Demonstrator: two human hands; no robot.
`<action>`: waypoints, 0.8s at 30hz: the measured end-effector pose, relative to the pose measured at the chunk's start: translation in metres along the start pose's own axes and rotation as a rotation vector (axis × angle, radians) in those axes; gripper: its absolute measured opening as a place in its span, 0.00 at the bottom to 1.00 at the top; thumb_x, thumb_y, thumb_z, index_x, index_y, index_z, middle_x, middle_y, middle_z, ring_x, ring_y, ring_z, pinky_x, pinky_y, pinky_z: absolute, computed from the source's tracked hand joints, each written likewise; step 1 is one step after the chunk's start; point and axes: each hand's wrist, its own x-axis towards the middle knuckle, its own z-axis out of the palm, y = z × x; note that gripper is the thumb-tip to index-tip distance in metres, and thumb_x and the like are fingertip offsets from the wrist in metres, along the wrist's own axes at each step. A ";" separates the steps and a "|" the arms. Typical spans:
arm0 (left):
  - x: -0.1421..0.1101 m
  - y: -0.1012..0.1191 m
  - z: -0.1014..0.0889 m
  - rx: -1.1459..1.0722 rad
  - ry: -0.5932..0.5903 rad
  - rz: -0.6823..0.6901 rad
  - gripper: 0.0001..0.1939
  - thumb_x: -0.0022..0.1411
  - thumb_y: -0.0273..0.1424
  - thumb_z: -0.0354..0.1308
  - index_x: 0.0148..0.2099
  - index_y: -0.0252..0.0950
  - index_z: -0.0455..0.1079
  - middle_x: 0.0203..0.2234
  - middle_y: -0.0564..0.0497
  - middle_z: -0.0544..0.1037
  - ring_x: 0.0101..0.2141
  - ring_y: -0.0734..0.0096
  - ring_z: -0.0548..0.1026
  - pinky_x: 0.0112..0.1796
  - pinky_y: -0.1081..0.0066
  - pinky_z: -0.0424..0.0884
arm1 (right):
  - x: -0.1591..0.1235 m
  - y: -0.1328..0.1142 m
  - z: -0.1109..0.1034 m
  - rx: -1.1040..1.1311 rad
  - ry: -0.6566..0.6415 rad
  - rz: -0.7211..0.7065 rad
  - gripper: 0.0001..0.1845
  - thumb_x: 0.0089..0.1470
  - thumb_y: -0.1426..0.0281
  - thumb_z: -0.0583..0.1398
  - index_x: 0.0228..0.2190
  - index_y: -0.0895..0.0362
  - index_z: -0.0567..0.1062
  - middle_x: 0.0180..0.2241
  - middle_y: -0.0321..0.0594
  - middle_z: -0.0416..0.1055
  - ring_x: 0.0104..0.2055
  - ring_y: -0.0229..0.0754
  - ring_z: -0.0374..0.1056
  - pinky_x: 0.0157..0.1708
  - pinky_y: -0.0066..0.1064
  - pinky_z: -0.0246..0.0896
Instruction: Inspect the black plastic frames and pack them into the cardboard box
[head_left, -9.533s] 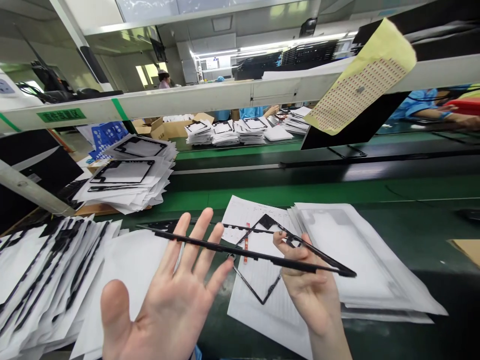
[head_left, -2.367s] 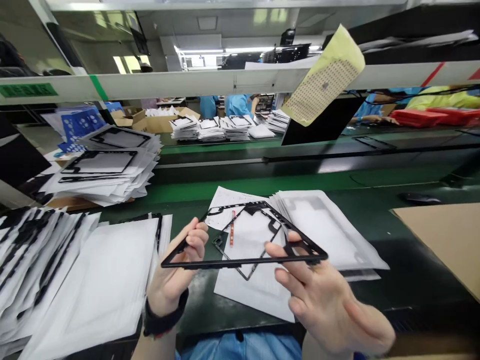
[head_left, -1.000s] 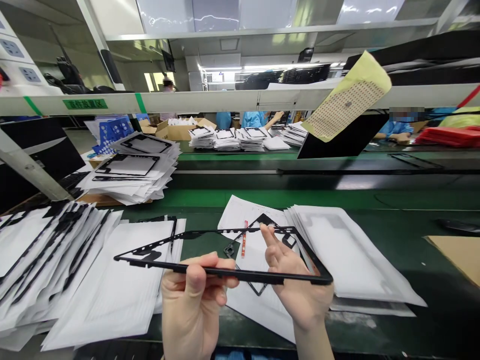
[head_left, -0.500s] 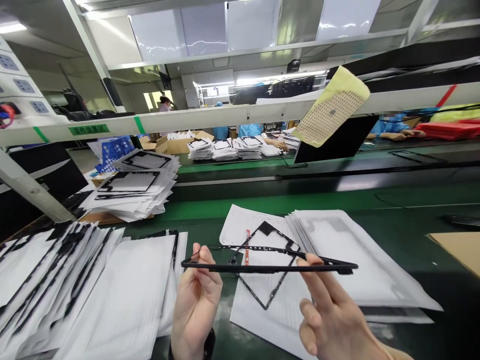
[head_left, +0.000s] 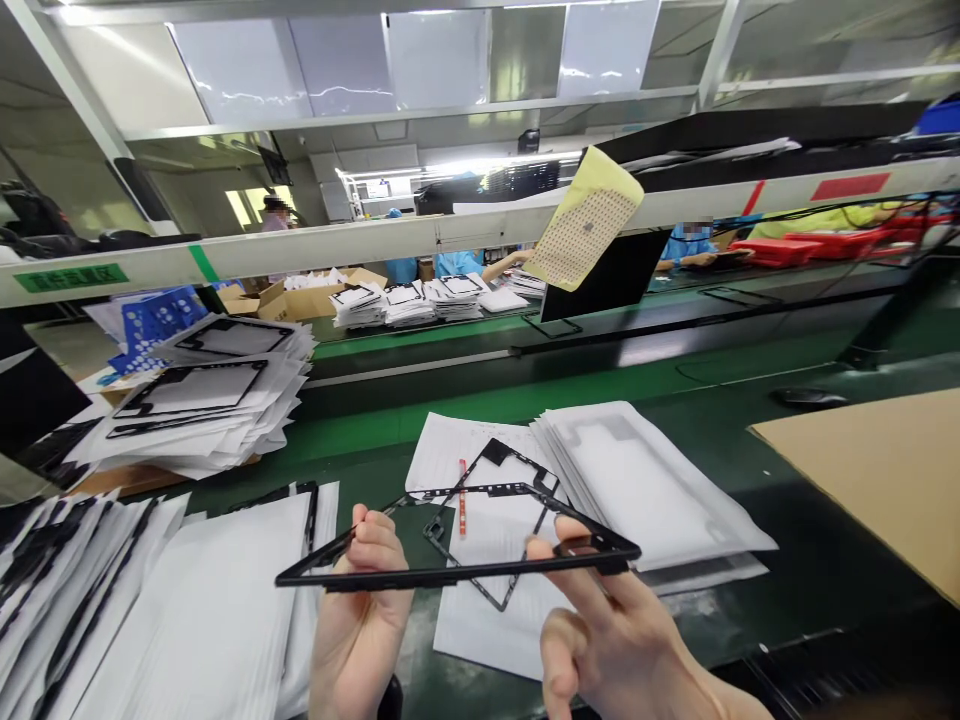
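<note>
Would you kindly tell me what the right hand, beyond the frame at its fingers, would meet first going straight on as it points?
Probably the second black frame, lying on white papers; depth is unclear, so the right hand might pass above it.

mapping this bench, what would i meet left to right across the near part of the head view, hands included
Interleaved sheets and black frames → left hand → red strip → right hand → brown cardboard
</note>
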 end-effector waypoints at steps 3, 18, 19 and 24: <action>0.003 -0.003 -0.002 -0.116 -0.004 -0.033 0.13 0.61 0.10 0.56 0.36 0.33 0.70 0.24 0.58 0.79 0.25 0.88 0.79 0.30 0.95 0.71 | -0.001 0.002 -0.002 -0.011 -0.046 -0.009 0.60 0.30 0.46 0.74 0.63 0.47 0.63 0.67 0.46 0.56 0.52 0.49 0.72 0.46 0.34 0.69; 0.012 -0.035 0.016 0.881 0.108 0.826 0.18 0.34 0.42 0.78 0.24 0.35 0.80 0.16 0.47 0.80 0.14 0.73 0.75 0.17 0.82 0.71 | 0.044 0.026 -0.064 0.186 0.648 0.231 0.19 0.47 0.57 0.72 0.31 0.58 0.74 0.22 0.28 0.59 0.22 0.33 0.57 0.33 0.28 0.65; 0.012 -0.037 0.015 0.919 0.093 0.843 0.17 0.36 0.43 0.78 0.24 0.36 0.81 0.17 0.46 0.80 0.15 0.72 0.76 0.17 0.81 0.72 | 0.046 0.031 -0.067 0.193 0.637 0.251 0.19 0.47 0.58 0.72 0.31 0.58 0.74 0.21 0.28 0.59 0.23 0.34 0.58 0.34 0.29 0.65; 0.015 -0.038 0.008 1.034 0.026 0.874 0.13 0.45 0.42 0.75 0.28 0.38 0.82 0.21 0.47 0.83 0.20 0.71 0.80 0.24 0.80 0.76 | 0.040 0.045 -0.078 0.186 0.612 0.300 0.18 0.51 0.57 0.69 0.33 0.59 0.75 0.27 0.33 0.69 0.27 0.36 0.64 0.36 0.32 0.66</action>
